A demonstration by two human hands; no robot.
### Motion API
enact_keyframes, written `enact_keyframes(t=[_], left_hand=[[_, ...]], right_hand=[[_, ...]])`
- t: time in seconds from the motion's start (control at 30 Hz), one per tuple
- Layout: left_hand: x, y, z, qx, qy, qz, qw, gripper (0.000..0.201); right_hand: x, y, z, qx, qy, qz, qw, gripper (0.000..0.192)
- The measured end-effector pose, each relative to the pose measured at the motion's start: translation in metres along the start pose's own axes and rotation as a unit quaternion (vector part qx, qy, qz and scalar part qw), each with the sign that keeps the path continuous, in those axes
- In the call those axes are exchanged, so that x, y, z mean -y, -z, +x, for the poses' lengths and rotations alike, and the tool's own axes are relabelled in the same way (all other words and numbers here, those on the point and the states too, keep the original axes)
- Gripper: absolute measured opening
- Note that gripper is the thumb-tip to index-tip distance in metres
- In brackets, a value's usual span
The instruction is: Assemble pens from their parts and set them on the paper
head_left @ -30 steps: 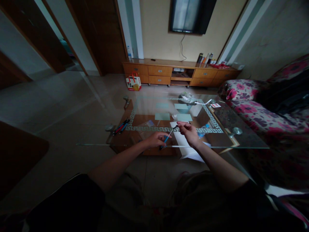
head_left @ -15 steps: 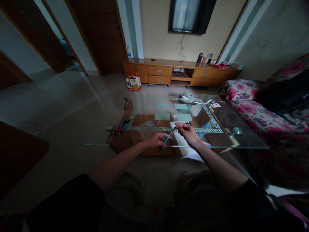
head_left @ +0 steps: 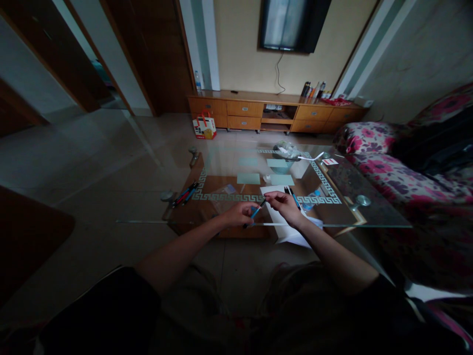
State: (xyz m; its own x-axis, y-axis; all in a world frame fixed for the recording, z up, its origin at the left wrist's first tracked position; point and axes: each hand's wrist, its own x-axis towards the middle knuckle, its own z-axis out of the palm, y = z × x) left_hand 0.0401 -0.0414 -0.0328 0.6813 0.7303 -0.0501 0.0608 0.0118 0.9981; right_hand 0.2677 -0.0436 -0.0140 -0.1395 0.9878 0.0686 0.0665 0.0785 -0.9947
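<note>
A home living room: glass coffee table (head_left: 354, 207) in the near centre, floral sofa (head_left: 384, 167) at right, wooden media cabinet (head_left: 258, 111) along the far wall, wall-mounted television (head_left: 288, 22) above it.

dim living room with pale tiled floor (head_left: 92, 148)

wooden tv cabinet (head_left: 273, 112) at 12 o'clock below a wall-mounted screen (head_left: 291, 24); floral sofa (head_left: 391, 162) at 3 o'clock; dark wooden doors (head_left: 148, 54) at 10 o'clock; glass worktop (head_left: 362, 214) at centre.

On the glass table (head_left: 369, 217), bare room lies at three o'clock of the hands, while pens (head_left: 185, 195) at ten and a basket (head_left: 281, 165) at twelve block passage.
</note>
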Motion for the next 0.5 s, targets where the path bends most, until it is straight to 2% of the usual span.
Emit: enact_keyframes(t=[0.2,0.4,0.5], left_hand=[[0.003,0.002,0.002,-0.025,0.001,0.006,1.0,0.035],[0.006,0.006,0.004,-0.026,-0.005,0.034,0.999,0.033],[0.012,0.007,0.006,-0.054,-0.02,0.068,0.996,0.034]], right_hand=[[0.0,0.0,-0.001,0.005,-0.003,-0.007,1.0,0.04],[0.004,-0.002,-0.003,0.009,-0.003,-0.011,1.0,0.04],[0.003,-0.002,-0.003,0.012,0.003,-0.013,1.0,0.037]])
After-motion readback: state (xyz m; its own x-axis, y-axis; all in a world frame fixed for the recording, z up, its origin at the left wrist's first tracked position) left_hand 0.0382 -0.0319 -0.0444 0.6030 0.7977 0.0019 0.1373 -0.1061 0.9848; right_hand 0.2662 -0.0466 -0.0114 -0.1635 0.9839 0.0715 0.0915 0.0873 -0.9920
